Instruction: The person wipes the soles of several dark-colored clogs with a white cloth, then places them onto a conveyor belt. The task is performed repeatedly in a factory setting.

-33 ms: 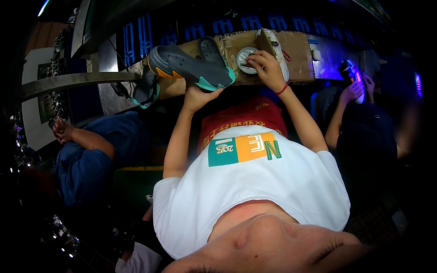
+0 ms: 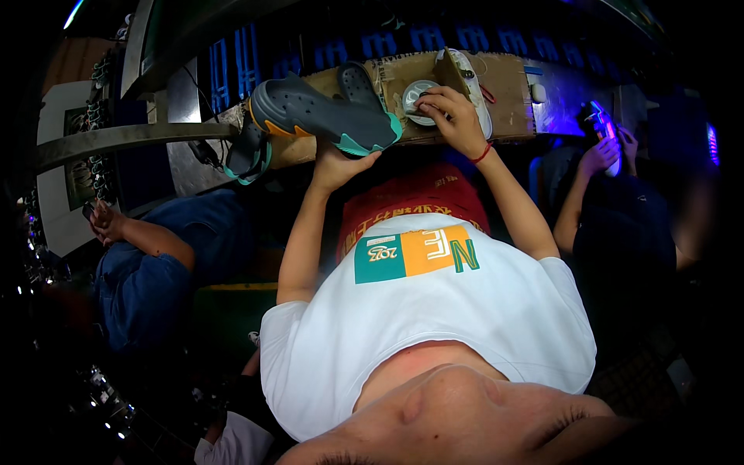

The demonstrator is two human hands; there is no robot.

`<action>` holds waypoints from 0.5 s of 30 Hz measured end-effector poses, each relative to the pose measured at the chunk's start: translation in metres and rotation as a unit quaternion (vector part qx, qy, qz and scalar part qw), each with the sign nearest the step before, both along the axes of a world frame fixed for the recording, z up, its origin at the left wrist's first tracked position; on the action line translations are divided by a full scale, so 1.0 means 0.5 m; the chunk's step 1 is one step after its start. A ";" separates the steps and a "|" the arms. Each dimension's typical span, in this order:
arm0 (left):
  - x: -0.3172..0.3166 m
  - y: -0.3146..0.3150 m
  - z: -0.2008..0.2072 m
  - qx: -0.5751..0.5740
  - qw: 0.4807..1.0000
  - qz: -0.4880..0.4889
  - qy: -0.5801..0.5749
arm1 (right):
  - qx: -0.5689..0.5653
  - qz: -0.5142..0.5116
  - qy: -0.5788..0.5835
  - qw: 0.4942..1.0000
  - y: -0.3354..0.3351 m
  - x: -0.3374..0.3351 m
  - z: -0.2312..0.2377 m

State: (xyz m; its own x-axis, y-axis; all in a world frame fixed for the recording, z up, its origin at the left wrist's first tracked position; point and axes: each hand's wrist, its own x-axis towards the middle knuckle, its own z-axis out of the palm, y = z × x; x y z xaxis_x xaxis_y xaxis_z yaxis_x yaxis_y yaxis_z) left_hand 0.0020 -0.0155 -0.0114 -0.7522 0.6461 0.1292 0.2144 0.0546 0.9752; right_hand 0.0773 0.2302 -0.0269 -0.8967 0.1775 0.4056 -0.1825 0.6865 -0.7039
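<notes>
A dark grey clog (image 2: 306, 108) with teal and orange sole trim is in my left hand (image 2: 337, 165), which grips it from below at its teal-trimmed end. My right hand (image 2: 453, 112) is over a round white dish (image 2: 411, 91), thumb and fingers drawn together in a pinch. Something small and dark shows at those fingertips, too small to name. Just behind the held clog lies another grey clog (image 2: 358, 84), partly covered by it. To its left, one more grey clog (image 2: 249, 151) with a teal edge rests near the bench's front.
Beside the dish stands a long white tray (image 2: 484, 116) with a cardboard piece (image 2: 448, 70). A curved metal rail (image 2: 139, 137) crosses the left side. Co-workers sit on both sides; the right one's hands (image 2: 601, 155) hold a shoe under violet light. Blue racks (image 2: 380, 44) line the back.
My right hand has shifted very slightly to the left over the dish. The clog in my left hand has barely moved.
</notes>
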 end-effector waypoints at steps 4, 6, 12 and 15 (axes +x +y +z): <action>0.010 0.020 0.053 0.003 0.997 -0.001 0.080 | 0.056 0.050 0.060 0.995 -0.014 -0.004 0.057; 0.002 0.017 0.051 -0.050 0.974 -0.011 0.219 | 0.071 0.059 0.052 0.994 -0.014 -0.006 0.064; 0.008 0.015 0.077 -0.133 0.943 -0.046 0.301 | 0.015 0.116 0.008 0.993 -0.010 0.002 0.077; 0.006 0.014 0.074 -0.139 0.947 -0.044 0.285 | -0.080 0.145 -0.033 0.986 -0.011 0.007 0.077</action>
